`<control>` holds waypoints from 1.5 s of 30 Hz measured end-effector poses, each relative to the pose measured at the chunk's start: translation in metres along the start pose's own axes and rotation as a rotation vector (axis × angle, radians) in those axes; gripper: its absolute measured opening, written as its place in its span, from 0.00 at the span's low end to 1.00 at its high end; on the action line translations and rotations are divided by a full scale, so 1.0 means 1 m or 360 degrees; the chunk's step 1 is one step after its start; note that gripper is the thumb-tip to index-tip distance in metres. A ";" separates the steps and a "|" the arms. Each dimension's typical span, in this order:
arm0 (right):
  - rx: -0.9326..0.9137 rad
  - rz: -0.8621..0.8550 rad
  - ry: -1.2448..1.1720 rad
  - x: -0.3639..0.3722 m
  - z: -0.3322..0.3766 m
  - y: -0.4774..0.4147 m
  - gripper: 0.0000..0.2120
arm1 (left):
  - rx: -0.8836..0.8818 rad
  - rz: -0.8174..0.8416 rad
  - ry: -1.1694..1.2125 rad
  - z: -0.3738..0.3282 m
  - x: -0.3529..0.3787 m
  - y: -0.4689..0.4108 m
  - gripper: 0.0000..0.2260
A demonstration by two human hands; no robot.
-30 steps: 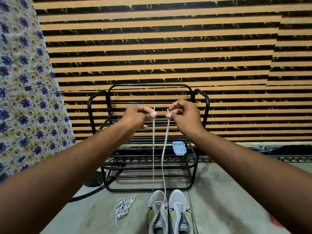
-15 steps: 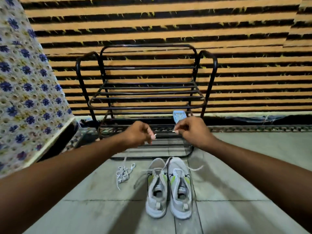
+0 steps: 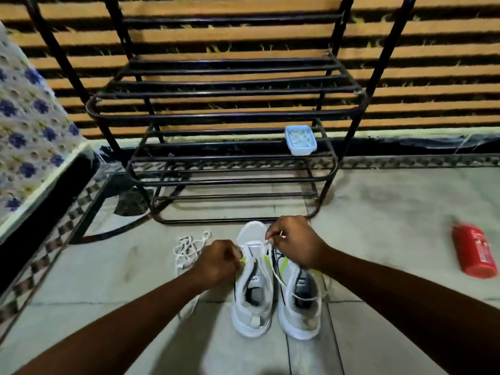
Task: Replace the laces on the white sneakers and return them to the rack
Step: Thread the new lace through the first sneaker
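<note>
Two white sneakers with green accents stand side by side on the floor, the left sneaker point(image 3: 253, 301) and the right sneaker point(image 3: 299, 299), toes toward the black metal rack point(image 3: 230, 115). A white lace point(image 3: 281, 280) runs through the left sneaker's front eyelets and trails across the right one. My left hand point(image 3: 216, 262) pinches one end of it at the left sneaker's side. My right hand point(image 3: 293, 243) pinches the other end just above the toe. A loose tangled white lace point(image 3: 189, 247) lies on the floor to the left of the sneakers.
A small light-blue container point(image 3: 300, 139) sits on the rack's middle shelf at the right. A red bottle point(image 3: 473, 254) lies on the floor at the far right. A floral-covered bed edge point(image 3: 29, 136) stands at the left. A striped wall is behind the rack.
Both hands came down from rack height to the left sneaker, still holding the lace ends. The lace, taut and vertical before, now lies slack over the sneakers. The view has tilted down and closer.
</note>
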State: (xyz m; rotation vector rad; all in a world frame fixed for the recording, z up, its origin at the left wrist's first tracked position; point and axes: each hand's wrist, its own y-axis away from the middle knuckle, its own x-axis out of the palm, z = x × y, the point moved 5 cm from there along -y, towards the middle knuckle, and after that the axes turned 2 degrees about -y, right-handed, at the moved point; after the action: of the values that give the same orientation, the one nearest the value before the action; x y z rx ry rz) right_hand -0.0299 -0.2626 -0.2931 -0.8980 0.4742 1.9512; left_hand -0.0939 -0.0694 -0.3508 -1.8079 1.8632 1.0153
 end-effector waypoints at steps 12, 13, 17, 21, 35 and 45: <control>0.0011 -0.0163 -0.0088 0.045 -0.013 -0.015 0.09 | -0.0005 0.0047 0.0273 -0.004 0.028 0.002 0.30; 0.0070 -0.0166 -0.0104 0.048 -0.016 -0.015 0.11 | -0.0076 0.0008 0.0309 -0.002 0.029 0.001 0.29; 0.0125 -0.0089 -0.0045 0.060 -0.018 -0.015 0.16 | -0.0387 -0.0055 0.0602 0.013 0.029 0.004 0.27; 0.0207 -0.0115 -0.0096 0.066 -0.013 -0.019 0.16 | -0.0532 0.0033 0.1046 0.023 0.033 0.006 0.25; 0.0510 -0.0156 0.0033 0.100 -0.034 -0.029 0.09 | -0.0544 0.0139 0.1218 0.026 0.037 0.007 0.20; 0.0601 -0.0242 0.0101 0.092 -0.012 -0.012 0.08 | -0.0496 0.0259 0.1173 0.023 0.036 0.007 0.26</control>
State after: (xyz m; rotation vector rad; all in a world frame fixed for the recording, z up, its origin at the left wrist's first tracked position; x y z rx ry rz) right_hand -0.0448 -0.2114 -0.3701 -0.7296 0.7596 1.6273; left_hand -0.1108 -0.0795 -0.3900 -2.4908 2.3978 0.7735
